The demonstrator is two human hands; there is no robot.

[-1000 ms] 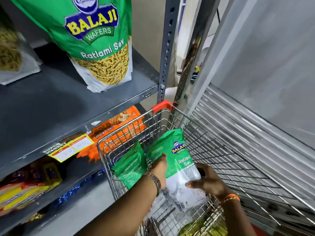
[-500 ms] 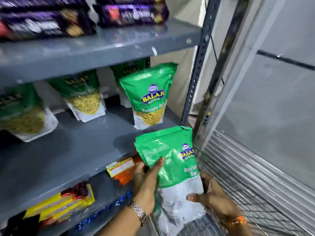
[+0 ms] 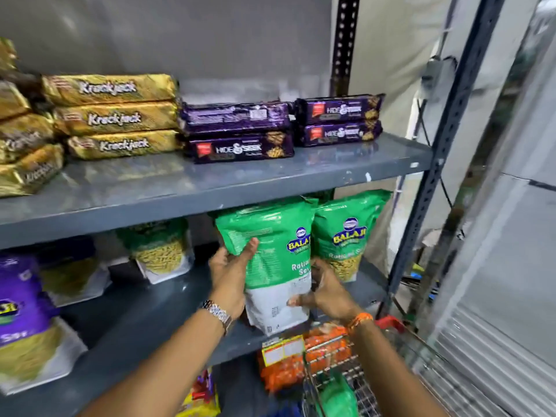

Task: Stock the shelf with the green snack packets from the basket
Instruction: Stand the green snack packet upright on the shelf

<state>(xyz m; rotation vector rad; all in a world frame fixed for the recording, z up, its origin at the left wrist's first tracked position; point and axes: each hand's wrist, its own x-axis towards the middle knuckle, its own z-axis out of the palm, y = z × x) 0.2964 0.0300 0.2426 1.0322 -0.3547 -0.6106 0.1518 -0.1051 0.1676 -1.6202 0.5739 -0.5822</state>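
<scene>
Two hands clamp green packet upright: left hand flat on face, right hand gripping lower edge, steadying it above shelf.

basket cut off below, left purple packet blurred and cropped

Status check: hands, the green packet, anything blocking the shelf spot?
Left hand and right hand both gripping green packet, upright at middle shelf front edge. Another green packet stands right behind; bare shelf to the left.
</scene>
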